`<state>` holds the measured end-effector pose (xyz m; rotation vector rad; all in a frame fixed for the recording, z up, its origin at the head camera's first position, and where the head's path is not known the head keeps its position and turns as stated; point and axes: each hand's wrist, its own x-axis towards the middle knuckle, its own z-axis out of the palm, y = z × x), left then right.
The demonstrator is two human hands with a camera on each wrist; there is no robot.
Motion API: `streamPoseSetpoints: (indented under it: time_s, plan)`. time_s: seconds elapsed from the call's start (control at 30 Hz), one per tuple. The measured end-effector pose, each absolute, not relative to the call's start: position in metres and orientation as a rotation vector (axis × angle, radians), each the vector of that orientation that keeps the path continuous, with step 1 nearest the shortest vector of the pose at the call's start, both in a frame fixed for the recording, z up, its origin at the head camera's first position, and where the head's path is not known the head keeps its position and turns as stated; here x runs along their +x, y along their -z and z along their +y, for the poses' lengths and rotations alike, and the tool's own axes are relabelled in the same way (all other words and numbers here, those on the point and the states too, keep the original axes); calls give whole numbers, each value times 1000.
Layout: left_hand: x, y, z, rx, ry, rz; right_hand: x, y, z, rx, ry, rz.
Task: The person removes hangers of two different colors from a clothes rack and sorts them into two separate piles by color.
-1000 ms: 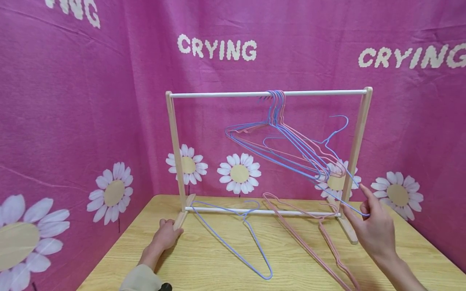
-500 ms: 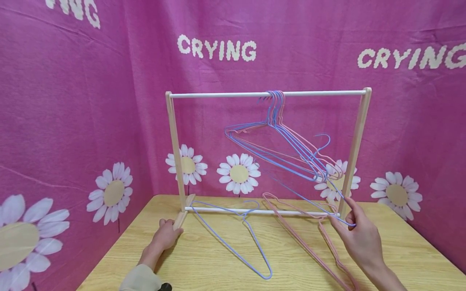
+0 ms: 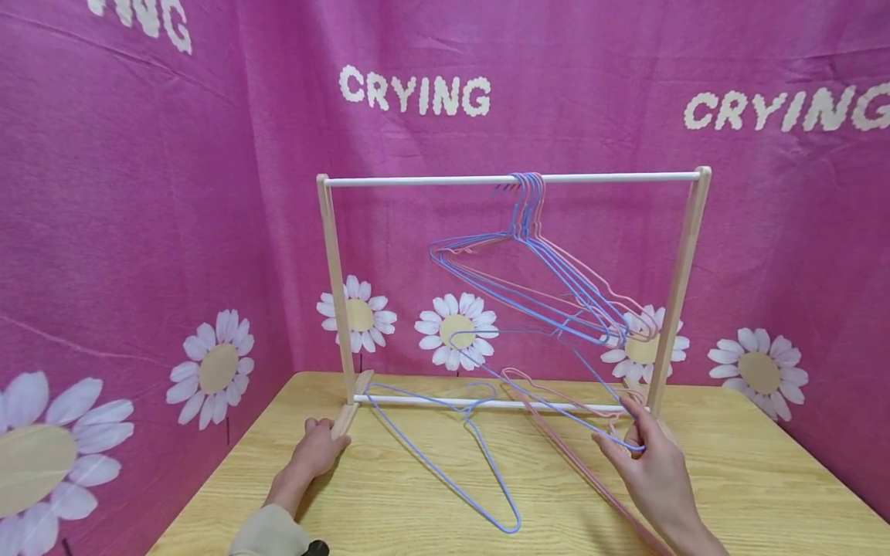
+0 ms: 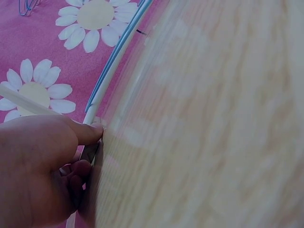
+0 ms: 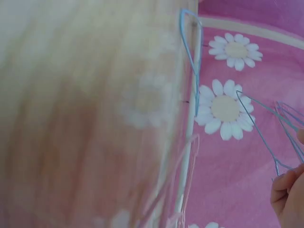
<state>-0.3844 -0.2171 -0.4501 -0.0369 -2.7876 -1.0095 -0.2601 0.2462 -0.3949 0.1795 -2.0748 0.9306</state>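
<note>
My left hand [image 3: 316, 449] grips the left wooden foot [image 3: 345, 421] of a small garment rack, its thumb on top in the left wrist view [image 4: 42, 166]. Thumb and fingers of my right hand [image 3: 657, 471] pinch a blue wire hanger [image 3: 596, 377] by one corner. That hanger is up off the table, tilted, its hook overlapping the lower part of the hanging bunch. Several blue and pink hangers [image 3: 526, 220] hang close together from the white top rail [image 3: 417, 181]. A blue hanger [image 3: 426, 462] and pink hangers [image 3: 566, 455] lie at the rack's lower bar [image 3: 431, 401].
The rack's right post [image 3: 684, 270] rises behind my right hand. Beneath everything is a wood-grain table [image 3: 779, 479]. A magenta cloth [image 3: 591, 69] with daisies and lettering surrounds the table at the back and sides.
My right hand has moved left and down, carrying the blue hanger; its hook has dropped from beside the right post to below the hanging bunch. The left hand stays put.
</note>
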Motion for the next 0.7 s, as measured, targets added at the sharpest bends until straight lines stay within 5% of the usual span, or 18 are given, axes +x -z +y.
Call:
streamPoseSetpoints:
  time_s: [0.7]
  plan:
    - [-384,450,-217,-34,1002,-2793,-264,408,180,269,-1113,-2218]
